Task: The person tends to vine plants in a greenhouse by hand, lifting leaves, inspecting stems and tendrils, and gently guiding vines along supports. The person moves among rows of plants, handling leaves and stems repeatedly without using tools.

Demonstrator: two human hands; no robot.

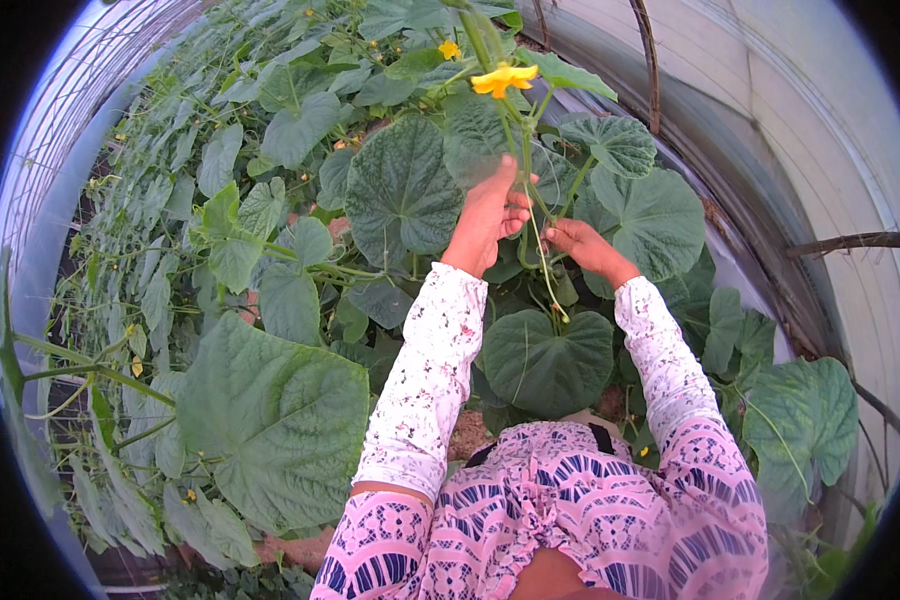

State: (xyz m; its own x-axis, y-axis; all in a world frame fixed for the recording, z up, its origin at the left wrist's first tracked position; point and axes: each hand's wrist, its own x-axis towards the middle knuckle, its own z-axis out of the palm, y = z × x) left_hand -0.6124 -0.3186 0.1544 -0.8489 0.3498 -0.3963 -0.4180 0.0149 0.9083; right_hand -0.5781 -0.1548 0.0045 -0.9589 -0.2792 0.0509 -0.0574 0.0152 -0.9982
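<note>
A cucumber vine stem (526, 142) runs down in front of me, with an open yellow flower (504, 79) near its top. My left hand (491, 214) is on this stem, thumb pointing up along one side and a fingertip showing on the other. Lower and to the right, my right hand (585, 246) pinches the vine at a leaf joint; its fingertips partly hide the spot. Between the hands, a thin pale tendril or shoot (541, 251) dangles down to a small tip above a broad cucumber leaf (547, 364).
Dense cucumber plants (225, 157) fill the left side. One large leaf (277, 427) stands close by my left arm. To the right, a plastic greenhouse wall (817, 150) curves over, with a wooden pole (851, 244) sticking out. Reddish soil (469, 435) shows below.
</note>
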